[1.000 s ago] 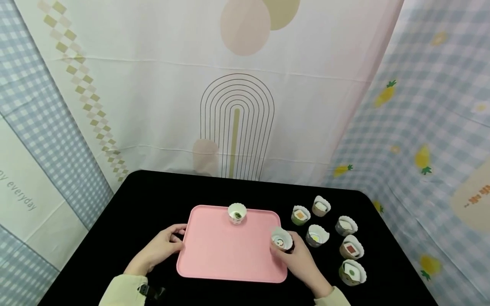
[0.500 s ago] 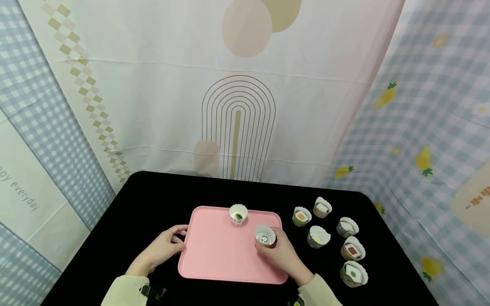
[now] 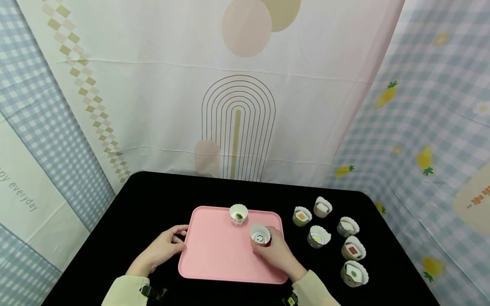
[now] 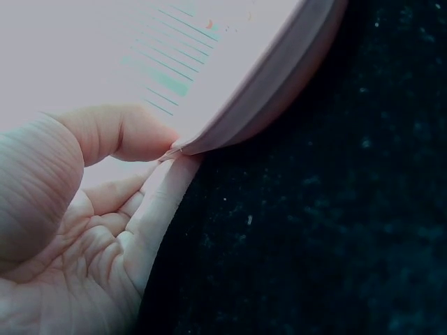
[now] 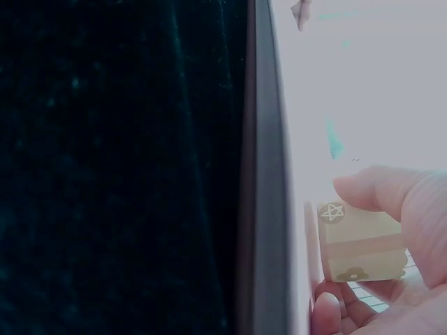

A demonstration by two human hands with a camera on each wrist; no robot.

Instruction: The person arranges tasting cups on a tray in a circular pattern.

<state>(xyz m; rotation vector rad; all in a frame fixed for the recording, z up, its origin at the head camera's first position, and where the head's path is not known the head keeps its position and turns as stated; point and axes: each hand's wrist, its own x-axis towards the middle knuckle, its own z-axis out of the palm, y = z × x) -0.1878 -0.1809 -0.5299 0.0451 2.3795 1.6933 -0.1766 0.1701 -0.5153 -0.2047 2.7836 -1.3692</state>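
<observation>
My right hand grips a paper baking cup over the right half of a pink tray. The cup has a pale inside with a small round piece in it; its patterned outer wall bears a star mark in the right wrist view. Thumb and fingers of my left hand pinch the tray's left rim, which the left wrist view shows up close. Behind the held cup, a white scalloped baking cup with something dark green inside stands near the tray's back edge.
Several more paper cups stand on the black table to the right of the tray, including a green one, a grey one and a tan one. A patterned curtain hangs behind the table.
My right hand has carried its cup leftward from the tray's right edge, mostly in the first half second and slightly since. The left hand stays at the tray's left rim.
</observation>
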